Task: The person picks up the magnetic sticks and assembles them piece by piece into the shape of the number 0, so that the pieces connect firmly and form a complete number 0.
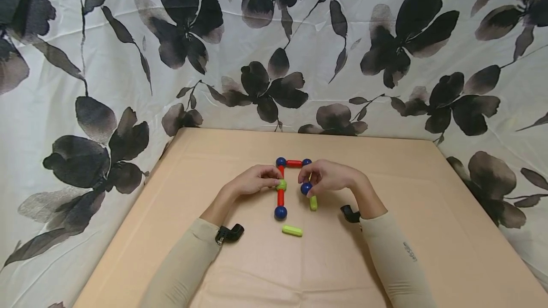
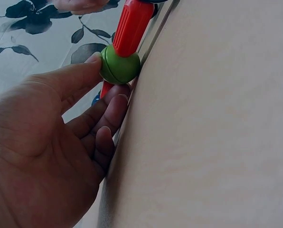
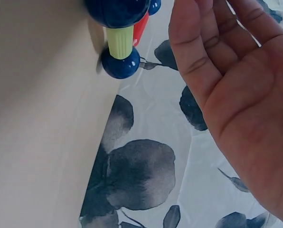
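Note:
In the head view, my left hand (image 1: 258,179) pinches a green ball (image 1: 281,185) between thumb and fingers; the left wrist view also shows this grip on the green ball (image 2: 118,66). Red rods run from the ball: the lower one (image 1: 280,198) leads to a blue ball (image 1: 280,213), the upper one (image 1: 280,171) to another blue ball (image 1: 280,161). My right hand (image 1: 331,176) has its thumb and fingers curled about a blue ball (image 1: 306,188); its fingertips are cut off in the right wrist view. A yellow-green rod (image 1: 314,203) lies against that ball.
A red rod (image 1: 294,163) joins the far left ball to a far right blue ball (image 1: 307,161). One loose yellow-green rod (image 1: 292,231) lies nearer me on the tan table (image 1: 239,270). Behind hangs a floral cloth (image 1: 334,61).

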Demonstrator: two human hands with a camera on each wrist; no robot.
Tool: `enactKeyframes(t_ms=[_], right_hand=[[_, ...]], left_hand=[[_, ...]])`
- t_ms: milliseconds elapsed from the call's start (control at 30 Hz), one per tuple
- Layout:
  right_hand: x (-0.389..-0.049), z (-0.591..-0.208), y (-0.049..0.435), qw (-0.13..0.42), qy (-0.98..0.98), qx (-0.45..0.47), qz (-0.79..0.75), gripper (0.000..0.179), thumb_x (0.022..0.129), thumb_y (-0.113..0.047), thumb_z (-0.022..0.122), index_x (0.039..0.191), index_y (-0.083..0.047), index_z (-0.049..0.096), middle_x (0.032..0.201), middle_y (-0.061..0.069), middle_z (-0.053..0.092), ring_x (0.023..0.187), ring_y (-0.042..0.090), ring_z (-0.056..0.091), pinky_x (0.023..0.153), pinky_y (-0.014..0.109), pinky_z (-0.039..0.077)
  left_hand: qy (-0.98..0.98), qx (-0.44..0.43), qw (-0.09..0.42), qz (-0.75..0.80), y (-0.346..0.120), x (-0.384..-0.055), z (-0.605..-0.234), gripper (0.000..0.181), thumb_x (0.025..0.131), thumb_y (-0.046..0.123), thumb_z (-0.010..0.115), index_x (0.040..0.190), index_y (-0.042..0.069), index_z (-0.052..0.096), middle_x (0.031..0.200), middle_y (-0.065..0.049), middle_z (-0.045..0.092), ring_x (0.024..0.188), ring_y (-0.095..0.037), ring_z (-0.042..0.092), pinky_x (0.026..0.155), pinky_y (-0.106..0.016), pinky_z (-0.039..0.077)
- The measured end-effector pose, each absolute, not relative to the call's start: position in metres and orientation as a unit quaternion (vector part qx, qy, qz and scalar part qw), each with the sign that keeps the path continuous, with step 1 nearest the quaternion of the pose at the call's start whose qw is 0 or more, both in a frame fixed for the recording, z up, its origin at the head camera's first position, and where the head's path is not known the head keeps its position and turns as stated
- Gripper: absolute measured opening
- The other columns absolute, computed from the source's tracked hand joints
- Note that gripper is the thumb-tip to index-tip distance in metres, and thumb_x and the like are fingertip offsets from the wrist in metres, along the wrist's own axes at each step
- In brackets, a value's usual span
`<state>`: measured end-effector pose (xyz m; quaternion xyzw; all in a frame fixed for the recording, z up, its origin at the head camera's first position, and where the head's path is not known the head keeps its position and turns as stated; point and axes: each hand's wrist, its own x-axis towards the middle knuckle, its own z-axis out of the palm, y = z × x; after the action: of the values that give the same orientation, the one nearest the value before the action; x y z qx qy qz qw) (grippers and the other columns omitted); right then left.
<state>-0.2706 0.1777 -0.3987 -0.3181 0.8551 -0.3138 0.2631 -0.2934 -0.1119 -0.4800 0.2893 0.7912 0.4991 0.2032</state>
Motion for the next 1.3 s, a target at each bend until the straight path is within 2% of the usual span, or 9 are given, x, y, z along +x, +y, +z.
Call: enactKeyframes(t_ms=[200,400,567,800,1100,1300], right_hand=[[-0.265,-0.401,0.179,0.296,0.844,-0.312,-0.32,0.026,0.084,-0.017,0.088,0.105,-0.017,0.073,0.093,0.0,0.068,0.084,0.022,0.06,0.079,0.035,0.054],[-0.256,-0.404,0.181,0.316,0.834,-0.314,-0.325,0.026,0.082,-0.013,0.089,0.103,-0.016,0.072,0.094,0.002,0.067,0.084,0.022,0.059,0.076,0.033,0.053],[-0.251,-0.408,0.183,0.331,0.826,-0.322,-0.322,0.027,0.082,-0.009,0.088,0.104,-0.016,0.074,0.098,0.0,0.069,0.083,0.023,0.06,0.075,0.032,0.054],[-0.248,-0.413,0.182,0.376,0.823,-0.311,-0.29,0.029,0.083,-0.013,0.089,0.109,-0.016,0.077,0.099,-0.001,0.069,0.085,0.021,0.056,0.07,0.031,0.049],[-0.245,-0.413,0.179,0.418,0.806,-0.307,-0.286,0.034,0.08,-0.002,0.088,0.109,-0.018,0.078,0.093,0.0,0.066,0.083,0.022,0.056,0.06,0.029,0.046],[-0.244,-0.414,0.177,0.418,0.809,-0.307,-0.276,0.036,0.079,0.001,0.087,0.108,-0.018,0.079,0.095,0.0,0.066,0.088,0.024,0.056,0.07,0.032,0.046]], left_hand=[[0.792,0.292,0.198,0.498,-0.113,-0.294,-0.477,0.014,0.102,0.021,0.068,0.114,0.014,0.073,0.105,-0.002,0.072,0.094,-0.016,0.062,0.084,-0.028,0.051],[0.79,0.294,0.203,0.498,-0.112,-0.294,-0.476,0.013,0.102,0.022,0.068,0.113,0.016,0.072,0.105,-0.002,0.072,0.095,-0.017,0.062,0.087,-0.029,0.052],[0.791,0.29,0.205,0.498,-0.111,-0.293,-0.476,0.012,0.102,0.021,0.068,0.113,0.017,0.073,0.105,-0.002,0.071,0.094,-0.018,0.061,0.086,-0.031,0.051],[0.792,0.294,0.203,0.495,-0.111,-0.292,-0.478,0.013,0.102,0.02,0.068,0.114,0.014,0.073,0.105,-0.002,0.071,0.094,-0.016,0.062,0.084,-0.028,0.05],[0.793,0.293,0.202,0.495,-0.112,-0.292,-0.479,0.014,0.102,0.02,0.068,0.114,0.015,0.072,0.106,-0.002,0.071,0.096,-0.017,0.061,0.086,-0.028,0.051],[0.795,0.289,0.203,0.494,-0.114,-0.289,-0.478,0.013,0.103,0.022,0.067,0.113,0.017,0.073,0.105,-0.002,0.071,0.095,-0.017,0.062,0.086,-0.029,0.051]])
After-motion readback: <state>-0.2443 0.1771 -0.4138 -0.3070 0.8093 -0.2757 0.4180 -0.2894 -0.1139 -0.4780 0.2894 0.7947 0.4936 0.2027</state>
